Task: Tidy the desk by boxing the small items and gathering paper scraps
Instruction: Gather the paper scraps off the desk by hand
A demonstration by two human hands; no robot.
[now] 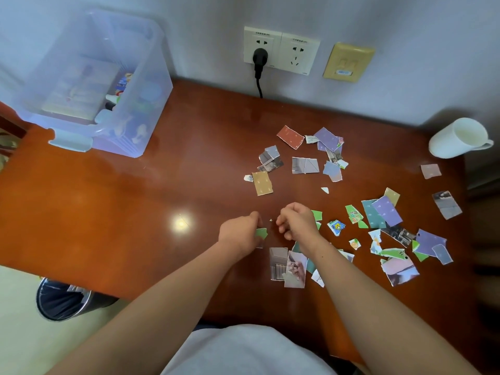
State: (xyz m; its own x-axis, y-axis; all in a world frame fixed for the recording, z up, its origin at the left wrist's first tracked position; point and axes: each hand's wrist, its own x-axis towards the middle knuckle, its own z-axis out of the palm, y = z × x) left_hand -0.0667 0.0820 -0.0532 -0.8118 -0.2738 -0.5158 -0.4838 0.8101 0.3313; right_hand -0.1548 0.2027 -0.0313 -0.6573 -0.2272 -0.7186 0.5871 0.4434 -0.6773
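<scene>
Left grip (240, 234) around green scrap (262, 233)

a white mug (457, 138) sits far right, a black plug (260, 58) fills the left wall socket (251, 36).

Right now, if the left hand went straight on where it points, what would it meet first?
Probably the tiny white scrap just ahead of the left hand, then the right hand; depth is unclear.

bare desk (108, 198) left, scraps (384, 212) right
</scene>
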